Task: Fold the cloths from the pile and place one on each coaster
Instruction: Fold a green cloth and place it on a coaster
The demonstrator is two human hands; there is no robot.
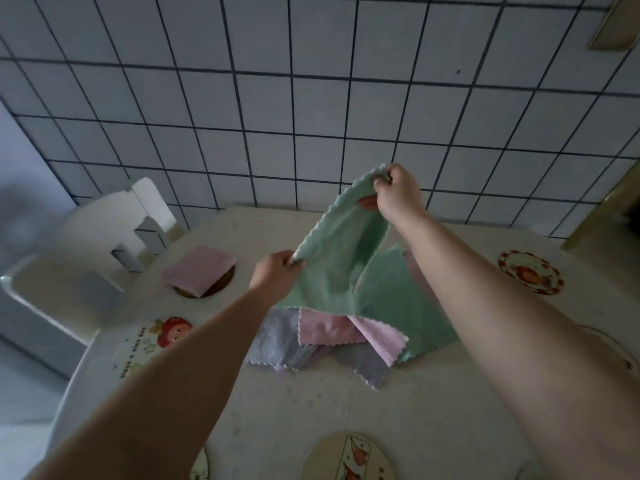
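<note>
A: Green cloth (332, 271) up in the air! The left hand (275, 273) pinches its near corner, the right hand (398, 192) grips the far corner higher up, and the cloth hangs stretched between them above the pile (332, 337).

B: And that pile sits mid-table, a jumble of pink, lilac-grey and green pieces with scalloped edges. The lower hem of the held cloth drapes onto it.

A: What's around it?

B: Far left on the table (346, 420), a folded pink cloth (199, 270) lies on a brown round coaster (221, 284), covering most of it. Far right, a red-rimmed coaster (530, 271) with a cartoon figure lies bare. At the near edge an oval coaster (346, 459) with fruit pictures is bare too, and a sliver of another coaster (201, 467) peeks out beside the left forearm.

A: Any writing?

B: A strawberry-character mat (152, 341) at the left edge carries what looks like "have a nice day", partly blurred.

A: Anything in the way?

B: Both forearms cross the table and hide part of it. A white chair (104, 244) stands beyond the left corner, with the tiled wall (311, 98) behind.
</note>
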